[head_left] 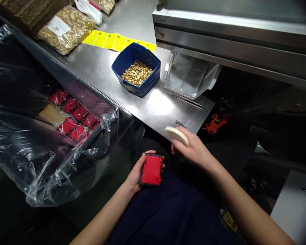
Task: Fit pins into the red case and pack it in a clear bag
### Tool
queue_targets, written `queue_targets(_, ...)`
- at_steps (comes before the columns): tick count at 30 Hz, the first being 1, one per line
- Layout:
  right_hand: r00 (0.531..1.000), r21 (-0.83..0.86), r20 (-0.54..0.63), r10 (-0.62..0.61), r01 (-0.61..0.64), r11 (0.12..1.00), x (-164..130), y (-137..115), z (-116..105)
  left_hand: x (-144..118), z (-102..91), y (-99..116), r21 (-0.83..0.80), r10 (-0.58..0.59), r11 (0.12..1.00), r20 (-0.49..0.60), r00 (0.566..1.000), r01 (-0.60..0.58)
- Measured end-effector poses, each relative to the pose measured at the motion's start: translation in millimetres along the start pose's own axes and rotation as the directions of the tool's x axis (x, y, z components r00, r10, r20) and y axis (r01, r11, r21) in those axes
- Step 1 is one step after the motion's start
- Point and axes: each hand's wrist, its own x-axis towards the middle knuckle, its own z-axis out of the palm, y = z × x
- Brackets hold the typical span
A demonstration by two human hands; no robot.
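Observation:
My left hand (137,172) is wrapped around a red and black plastic case (151,169), its red face turned up toward me in front of my lap. To the right, my right hand (193,148) grips a flat, cream-coloured disc (177,135) between thumb and fingers, held by the table's edge and apart from the case. Beyond both hands, a blue bin (149,85) stands on the metal table (132,103). Many small gold-coloured metal pieces (137,72) lie inside it. Tweezers (188,101) and a small metal part (180,124) rest near the table's corner.
A box lined with clear plastic (66,170) at left holds several red pieces (78,112). Behind the bin lie a yellow label strip (112,41) and a bag of gold pieces (68,29). A machine frame (219,37) overhangs a clear chute (187,78). An orange tool (215,125) is at right.

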Motion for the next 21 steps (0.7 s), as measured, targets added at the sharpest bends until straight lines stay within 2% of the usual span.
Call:
queue_targets(1, 0.997, 0.064, 0.058, 0.060, -0.063, 0.996, -22, 3, 4, 1, 0.0, 0, 0.010, -0.004, 1.000, -0.010, 1.000, 0.004)
queue_targets(3, 0.983, 0.058, 0.153, 0.098, -0.108, 0.992, -57, 8, 14, 4, 0.9, 1, 0.042, -0.009, 0.999, -0.037, 0.999, 0.010)
queue_targets(6, 0.977, -0.067, 0.200, 0.070, -0.057, 0.996, -84, 13, 33, 7, 5.0, 1, 0.088, -0.036, 0.995, -0.066, 0.997, 0.042)
queue_targets(9, 0.975, -0.274, 0.223, -0.001, 0.064, 0.960, -85, 18, 53, 9, 9.9, 1, 0.112, -0.107, 0.987, -0.109, 0.988, 0.119)
queue_targets(13, 0.964, -0.503, 0.252, -0.085, 0.205, 0.840, -73, 23, 64, 12, 12.3, -2, 0.159, -0.131, 0.974, -0.191, 0.973, 0.162)
queue_targets(16, 0.964, -0.545, 0.250, -0.088, 0.215, 0.810, -71, 24, 58, 13, 11.6, -4, 0.145, -0.146, 0.974, -0.178, 0.973, 0.172)
queue_targets(21, 0.913, -0.520, 0.397, -0.097, 0.311, 0.795, -74, 22, 53, 12, 8.8, -5, 0.195, -0.143, 0.967, -0.111, 0.983, 0.162)
